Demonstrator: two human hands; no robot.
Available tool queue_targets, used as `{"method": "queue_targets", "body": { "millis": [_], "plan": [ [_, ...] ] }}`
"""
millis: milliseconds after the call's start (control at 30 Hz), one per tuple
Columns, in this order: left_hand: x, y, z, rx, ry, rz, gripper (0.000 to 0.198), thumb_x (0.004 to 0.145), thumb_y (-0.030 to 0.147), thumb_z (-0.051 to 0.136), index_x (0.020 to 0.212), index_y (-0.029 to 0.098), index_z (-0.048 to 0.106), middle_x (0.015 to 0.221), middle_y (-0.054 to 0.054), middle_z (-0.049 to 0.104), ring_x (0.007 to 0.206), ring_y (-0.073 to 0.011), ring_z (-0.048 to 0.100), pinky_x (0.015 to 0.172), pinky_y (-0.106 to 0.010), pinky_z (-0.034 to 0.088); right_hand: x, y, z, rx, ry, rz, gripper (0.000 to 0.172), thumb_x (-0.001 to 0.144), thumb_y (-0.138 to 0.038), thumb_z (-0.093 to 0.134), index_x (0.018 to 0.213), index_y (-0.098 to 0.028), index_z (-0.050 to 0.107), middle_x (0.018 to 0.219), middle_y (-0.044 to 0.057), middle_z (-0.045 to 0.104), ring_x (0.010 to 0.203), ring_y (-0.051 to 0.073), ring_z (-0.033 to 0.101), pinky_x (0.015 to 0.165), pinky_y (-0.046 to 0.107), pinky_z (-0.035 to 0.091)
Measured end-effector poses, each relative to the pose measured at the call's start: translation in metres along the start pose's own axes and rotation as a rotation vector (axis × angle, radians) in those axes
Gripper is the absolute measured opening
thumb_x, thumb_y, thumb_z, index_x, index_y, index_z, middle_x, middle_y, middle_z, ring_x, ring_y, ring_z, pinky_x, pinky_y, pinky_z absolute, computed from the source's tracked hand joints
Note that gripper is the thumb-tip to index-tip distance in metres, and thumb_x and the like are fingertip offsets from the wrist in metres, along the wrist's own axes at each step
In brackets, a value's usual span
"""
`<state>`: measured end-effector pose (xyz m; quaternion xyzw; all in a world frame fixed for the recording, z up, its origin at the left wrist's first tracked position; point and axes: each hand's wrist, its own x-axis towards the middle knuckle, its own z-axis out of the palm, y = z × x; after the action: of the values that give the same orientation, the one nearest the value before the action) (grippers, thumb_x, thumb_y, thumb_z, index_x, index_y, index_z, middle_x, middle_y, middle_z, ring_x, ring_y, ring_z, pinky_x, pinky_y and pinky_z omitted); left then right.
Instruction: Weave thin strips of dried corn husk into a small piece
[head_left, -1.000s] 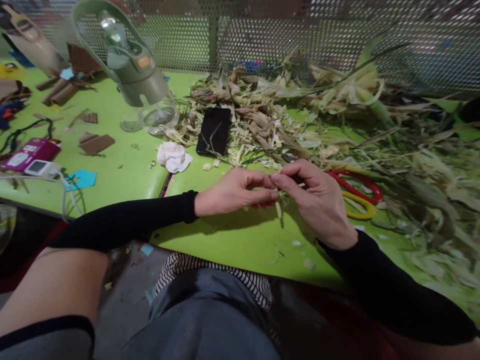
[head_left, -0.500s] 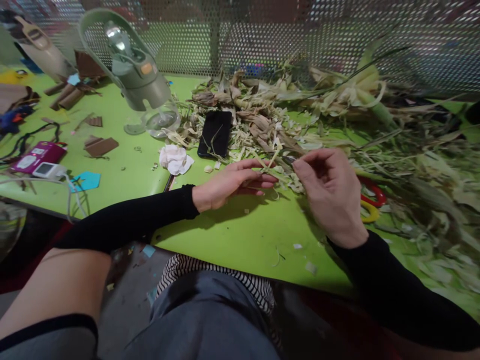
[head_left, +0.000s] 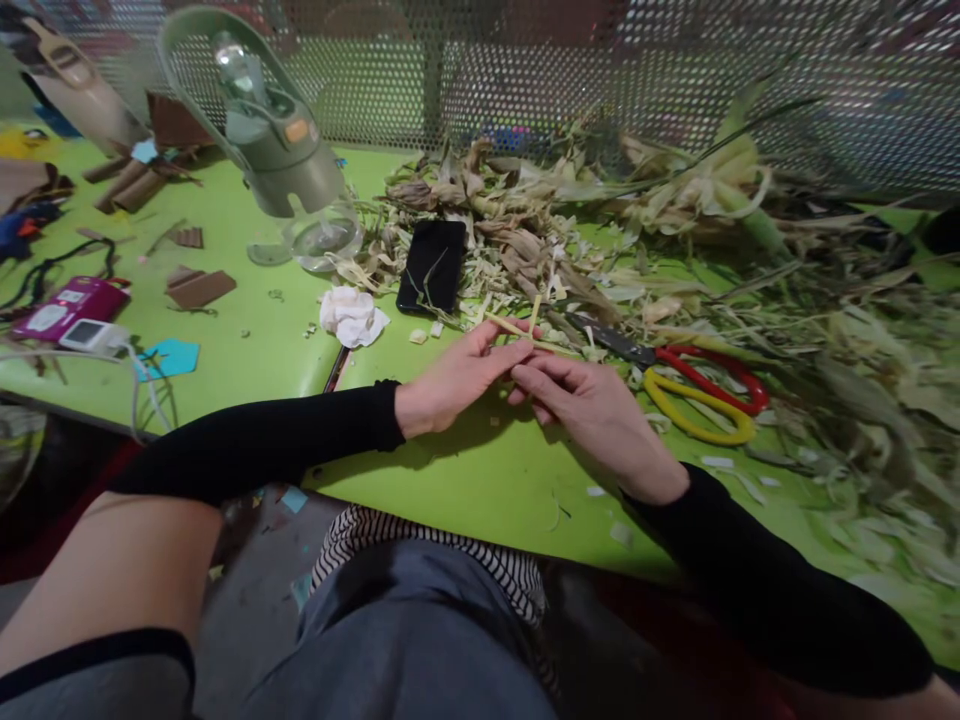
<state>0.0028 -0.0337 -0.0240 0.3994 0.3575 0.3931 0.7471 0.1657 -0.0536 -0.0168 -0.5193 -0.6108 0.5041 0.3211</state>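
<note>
Thin pale husk strips (head_left: 535, 316) cross one another at the fingertips of my left hand (head_left: 457, 378), which pinches them between thumb and fingers. My right hand (head_left: 600, 415) meets it from the right, thumb and fingers pressed together at the same spot; whether a strip lies between them is too small to tell. Just right of my right hand, scissors (head_left: 705, 392) with one red and one yellow handle lie on the green table (head_left: 450, 480). Behind both hands spreads a heap of dry and green corn husks (head_left: 525, 245).
A black phone (head_left: 433, 267) lies by the husks, with a crumpled white tissue (head_left: 351, 316) and a dark pen (head_left: 337, 369) nearer. A green-lidded bottle (head_left: 292, 170) stands behind. At left are a magenta device (head_left: 71, 308), a cable and brown scraps (head_left: 201, 288). A perforated screen (head_left: 375, 75) borders the back.
My right hand has moved left and down to meet my left hand, uncovering the scissors. My left hand has closed more around the strips.
</note>
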Motion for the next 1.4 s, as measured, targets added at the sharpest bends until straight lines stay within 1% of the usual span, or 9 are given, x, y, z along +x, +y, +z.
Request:
{"method": "queue_targets", "body": {
  "millis": [200, 367, 500, 567, 667, 800, 1067, 1200, 1400],
  "plan": [
    [-0.001, 0.004, 0.003, -0.050, -0.055, -0.035, 0.008, 0.101, 0.022, 0.059, 0.106, 0.019, 0.055, 0.088, 0.002, 0.070, 0.054, -0.0066, 0.060, 0.051, -0.021, 0.046, -0.004, 0.002, 0.008, 0.062, -0.059, 0.063, 0.039, 0.092, -0.054, 0.066, 0.073, -0.021, 0.064, 0.057, -0.005, 0.050, 0.049, 0.009, 0.037, 0.046, 0.026, 0.027],
    [0.000, 0.002, 0.002, -0.101, -0.042, -0.030, 0.006, 0.098, 0.016, 0.063, 0.102, 0.018, 0.057, 0.081, 0.000, 0.073, 0.072, -0.0090, 0.069, 0.073, -0.021, 0.054, -0.009, -0.005, 0.005, -0.225, -0.073, -0.159, 0.030, 0.095, -0.032, 0.056, 0.067, -0.022, 0.053, 0.063, -0.004, 0.049, 0.056, 0.010, 0.039, 0.054, 0.028, 0.031],
    [0.003, 0.001, -0.001, -0.068, -0.043, -0.026, 0.007, 0.097, 0.018, 0.066, 0.099, 0.017, 0.059, 0.083, -0.001, 0.074, 0.078, -0.0100, 0.070, 0.083, -0.024, 0.054, -0.009, -0.006, 0.002, -0.395, -0.090, -0.242, 0.028, 0.094, -0.026, 0.053, 0.066, -0.023, 0.050, 0.059, -0.005, 0.046, 0.052, 0.011, 0.038, 0.052, 0.028, 0.030],
    [0.005, 0.005, -0.004, -0.016, -0.031, -0.028, 0.006, 0.097, 0.018, 0.065, 0.099, 0.016, 0.060, 0.082, -0.001, 0.073, 0.073, -0.0086, 0.066, 0.081, -0.023, 0.053, -0.009, -0.006, -0.001, -0.509, -0.026, -0.297, 0.027, 0.093, -0.024, 0.054, 0.066, -0.023, 0.051, 0.058, -0.004, 0.049, 0.051, 0.011, 0.040, 0.052, 0.028, 0.030],
    [0.009, 0.013, -0.009, 0.083, 0.000, -0.001, 0.005, 0.097, 0.014, 0.065, 0.101, 0.015, 0.062, 0.081, 0.001, 0.072, 0.069, -0.0061, 0.060, 0.077, -0.022, 0.049, -0.010, -0.007, -0.007, -0.676, 0.186, -0.418, 0.023, 0.094, -0.026, 0.057, 0.071, -0.023, 0.059, 0.066, 0.001, 0.063, 0.054, 0.014, 0.047, 0.053, 0.031, 0.033],
    [0.012, 0.015, -0.012, 0.140, 0.019, -0.009, 0.010, 0.093, 0.006, 0.064, 0.099, 0.013, 0.063, 0.079, 0.003, 0.069, 0.068, -0.0044, 0.060, 0.078, -0.021, 0.048, -0.009, -0.010, -0.012, -0.672, 0.306, -0.504, 0.017, 0.097, -0.032, 0.059, 0.088, -0.027, 0.071, 0.082, 0.006, 0.074, 0.066, 0.020, 0.061, 0.058, 0.035, 0.040],
    [0.007, 0.016, -0.010, 0.200, -0.151, -0.044, 0.009, 0.091, 0.009, 0.066, 0.096, 0.014, 0.059, 0.084, -0.004, 0.078, 0.086, -0.0106, 0.072, 0.087, -0.029, 0.051, 0.001, -0.004, -0.018, -0.404, 0.346, -0.389, 0.018, 0.093, -0.034, 0.067, 0.078, -0.024, 0.067, 0.074, 0.001, 0.068, 0.058, 0.014, 0.052, 0.053, 0.030, 0.037],
    [0.005, 0.016, -0.010, 0.180, -0.121, 0.015, 0.018, 0.090, 0.018, 0.072, 0.101, 0.016, 0.057, 0.085, -0.001, 0.076, 0.088, -0.0108, 0.073, 0.084, -0.026, 0.051, 0.002, -0.004, -0.018, -0.346, 0.317, -0.311, 0.022, 0.092, -0.041, 0.068, 0.079, -0.023, 0.066, 0.070, 0.000, 0.066, 0.056, 0.013, 0.049, 0.050, 0.028, 0.034],
    [0.004, 0.016, -0.013, 0.307, -0.076, 0.132, 0.024, 0.090, 0.021, 0.075, 0.106, 0.018, 0.057, 0.069, 0.007, 0.062, 0.068, -0.0071, 0.061, 0.073, -0.023, 0.046, 0.001, -0.008, -0.018, -0.240, 0.242, -0.207, 0.021, 0.091, -0.037, 0.066, 0.077, -0.022, 0.065, 0.065, -0.001, 0.062, 0.054, 0.011, 0.045, 0.048, 0.025, 0.032]
  ]
}}
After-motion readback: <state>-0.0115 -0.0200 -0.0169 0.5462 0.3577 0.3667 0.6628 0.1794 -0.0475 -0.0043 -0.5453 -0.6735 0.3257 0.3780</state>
